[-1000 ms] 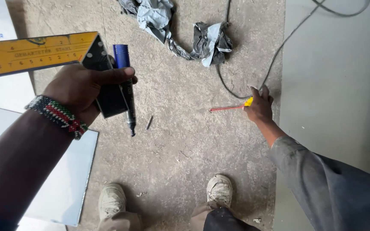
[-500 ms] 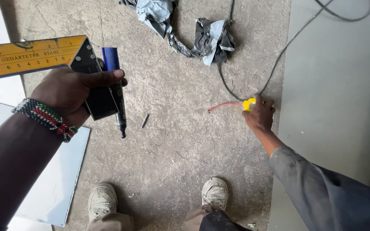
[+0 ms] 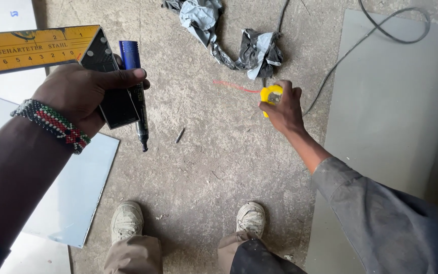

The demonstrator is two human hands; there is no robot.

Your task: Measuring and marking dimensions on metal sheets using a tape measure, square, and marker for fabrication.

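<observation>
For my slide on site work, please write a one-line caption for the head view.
Left hand holds a yellow try square and blue marker; right hand grips a yellow tape measure above the concrete floor.

Rough concrete floor [image 3: 214, 152] in daylight; grey sheet [image 3: 401, 127] at right, pale panels [image 3: 72, 203] at left, rag [image 3: 239, 40] and cable [image 3: 376, 30] at top.
</observation>
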